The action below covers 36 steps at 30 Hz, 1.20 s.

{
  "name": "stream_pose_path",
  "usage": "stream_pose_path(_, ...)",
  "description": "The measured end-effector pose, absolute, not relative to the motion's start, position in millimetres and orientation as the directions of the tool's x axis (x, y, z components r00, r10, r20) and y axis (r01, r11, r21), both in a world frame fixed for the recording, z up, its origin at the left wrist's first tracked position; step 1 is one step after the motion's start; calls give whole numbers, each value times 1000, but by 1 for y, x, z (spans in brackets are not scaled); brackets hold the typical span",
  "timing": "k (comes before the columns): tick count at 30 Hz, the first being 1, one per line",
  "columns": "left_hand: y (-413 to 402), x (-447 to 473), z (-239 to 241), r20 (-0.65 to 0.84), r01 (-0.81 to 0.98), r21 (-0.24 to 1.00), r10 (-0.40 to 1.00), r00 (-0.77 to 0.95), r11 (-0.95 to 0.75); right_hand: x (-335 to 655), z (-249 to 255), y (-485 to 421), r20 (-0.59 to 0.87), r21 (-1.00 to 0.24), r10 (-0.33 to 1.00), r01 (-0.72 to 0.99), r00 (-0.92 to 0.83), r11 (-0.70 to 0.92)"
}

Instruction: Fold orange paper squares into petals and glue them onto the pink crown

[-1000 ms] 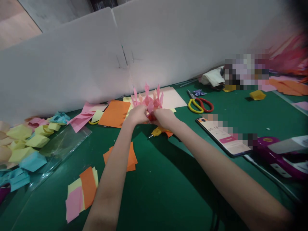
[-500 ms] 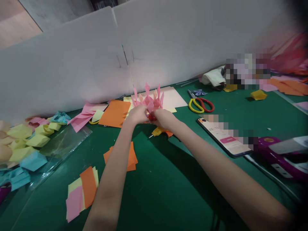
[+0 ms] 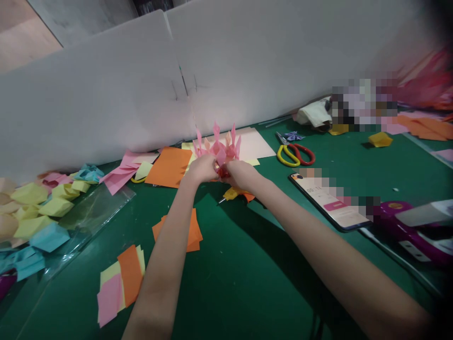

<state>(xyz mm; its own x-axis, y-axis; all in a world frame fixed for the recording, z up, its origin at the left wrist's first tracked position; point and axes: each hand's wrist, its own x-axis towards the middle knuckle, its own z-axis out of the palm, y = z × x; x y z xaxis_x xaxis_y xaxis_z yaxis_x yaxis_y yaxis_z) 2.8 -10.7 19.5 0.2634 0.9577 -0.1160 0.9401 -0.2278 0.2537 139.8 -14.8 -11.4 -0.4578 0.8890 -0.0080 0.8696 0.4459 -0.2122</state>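
Note:
My left hand (image 3: 204, 168) and my right hand (image 3: 245, 175) meet at the middle of the table, fingers closed on a pink folded-paper piece (image 3: 218, 147) with several upright pointed tips. Something small and red (image 3: 223, 173) shows between the fingertips; I cannot make out what it is. Just below my right hand lies a yellow tool (image 3: 231, 193) with a thin metal tip, its rear hidden by the wrist. Behind the folded piece are a pale pink sheet (image 3: 260, 143) and, to the left, an orange sheet (image 3: 169, 166).
Scissors (image 3: 295, 155) with yellow and red handles and a phone (image 3: 331, 200) lie to the right, beside a purple-and-white device (image 3: 412, 231). Several paper slips (image 3: 120, 285) lie front left. Folded yellow and blue papers (image 3: 49, 208) are at far left. A white partition (image 3: 106, 94) stands behind.

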Motion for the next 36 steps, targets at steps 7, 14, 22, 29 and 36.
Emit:
stream_pose_path(7,-12,2,19,-142,945,247,957,253,-213,138,-14,-15,-15,-231,882,860,-472,456)
stream_pose_path(14,-12,2,18,-169,944,264,954,247,-197,137,-13,-16,-38,-226,883,865,-468,449)
stream_pose_path(22,-10,0,17,-186,944,271,951,246,-191,137,-12,-17,-25,-222,884,865,-466,450)
stream_pose_path(29,-11,2,18,-202,944,277,949,241,-181,139,-14,-16,0,-220,884,862,-467,456)
stream_pose_path(36,-11,2,18,-186,946,264,952,242,-189,139,-17,-14,9,-216,884,863,-467,457)
